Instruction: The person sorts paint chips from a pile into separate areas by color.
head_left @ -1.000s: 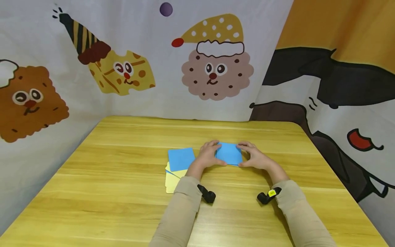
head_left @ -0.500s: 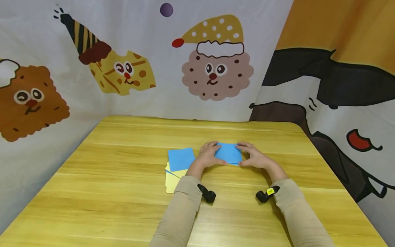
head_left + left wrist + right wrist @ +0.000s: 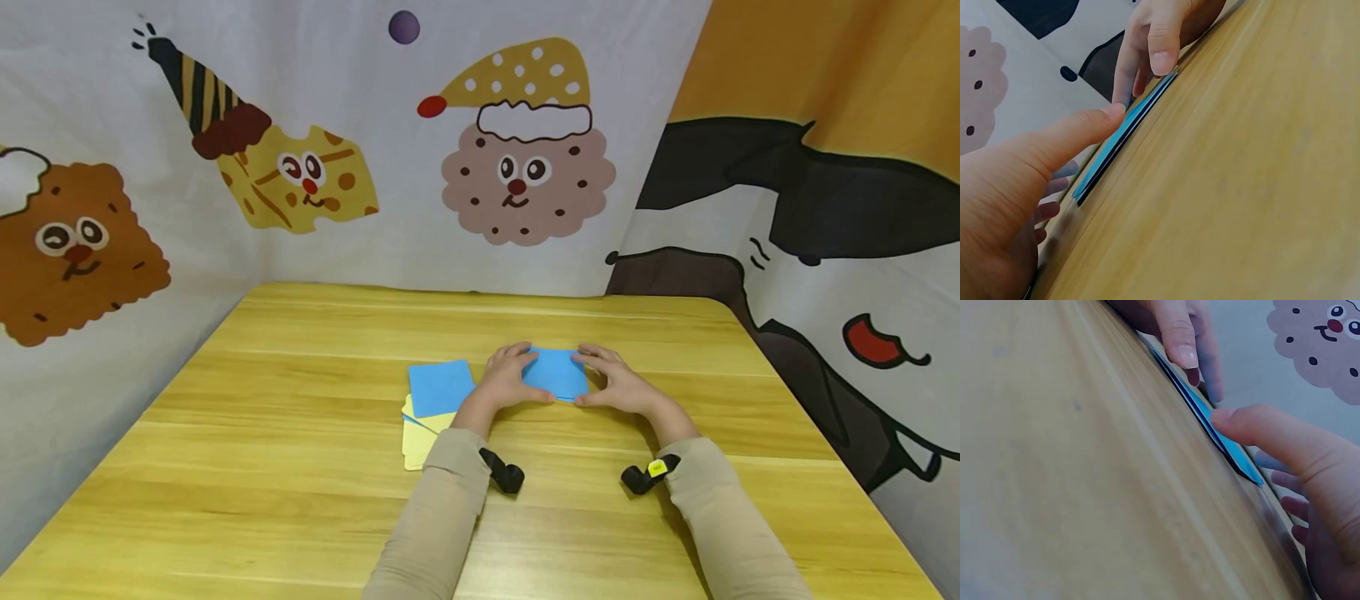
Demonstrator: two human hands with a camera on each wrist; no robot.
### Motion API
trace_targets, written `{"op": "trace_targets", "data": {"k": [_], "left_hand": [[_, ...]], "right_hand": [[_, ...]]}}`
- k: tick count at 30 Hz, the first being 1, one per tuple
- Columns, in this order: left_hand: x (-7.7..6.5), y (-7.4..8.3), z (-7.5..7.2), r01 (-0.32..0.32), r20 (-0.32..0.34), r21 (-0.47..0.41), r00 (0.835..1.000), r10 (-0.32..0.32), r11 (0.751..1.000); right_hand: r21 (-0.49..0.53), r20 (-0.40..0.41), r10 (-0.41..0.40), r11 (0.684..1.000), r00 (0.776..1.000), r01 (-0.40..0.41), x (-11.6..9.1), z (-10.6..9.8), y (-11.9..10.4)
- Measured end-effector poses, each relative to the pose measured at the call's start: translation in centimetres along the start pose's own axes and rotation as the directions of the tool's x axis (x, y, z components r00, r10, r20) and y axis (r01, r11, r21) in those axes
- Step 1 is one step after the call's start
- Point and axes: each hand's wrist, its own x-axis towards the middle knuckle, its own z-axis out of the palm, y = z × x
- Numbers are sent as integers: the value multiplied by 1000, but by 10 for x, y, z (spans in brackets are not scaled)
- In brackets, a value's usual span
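Note:
A small stack of square blue cards [image 3: 556, 373] lies flat on the wooden table, between both hands. From the left side my left hand [image 3: 504, 379] holds it, thumb on the near edge and fingers toward the far corner. My right hand [image 3: 624, 383] does the same from the right, its thumb at the near right corner. Seen low in the left wrist view, the blue cards [image 3: 1124, 134] show a thin gap between layers along the near edge. In the right wrist view the right thumb [image 3: 1260, 425] presses at that edge. The fingertips behind are partly hidden.
Left of the hands, another blue card [image 3: 440, 388] lies over several yellow cards [image 3: 420, 444], which the left forearm partly covers. The table [image 3: 247, 467] reaches back to a curtain [image 3: 337, 258] printed with cartoon figures. Each wrist wears a black camera.
The lower card that stuck out at the stack's near right edge now lines up more closely with the top one. My right thumb has shifted slightly left; the other cards stay put.

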Motion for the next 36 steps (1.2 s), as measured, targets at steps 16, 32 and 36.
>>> {"op": "trace_targets", "data": {"k": [16, 32, 36], "left_hand": [[-9, -2, -13, -64, -54, -76, 997, 60, 995], [-27, -6, -36, -120, -64, -43, 991, 117, 992], [-35, -10, -40, -121, -62, -74, 991, 117, 990]], "right_hand": [[-84, -112, -43, 996, 993, 33, 0, 3, -14], [-108, -178, -98, 991, 979, 79, 2, 17, -37], [-112, -194, -120, 989, 974, 100, 4, 22, -40]]}}
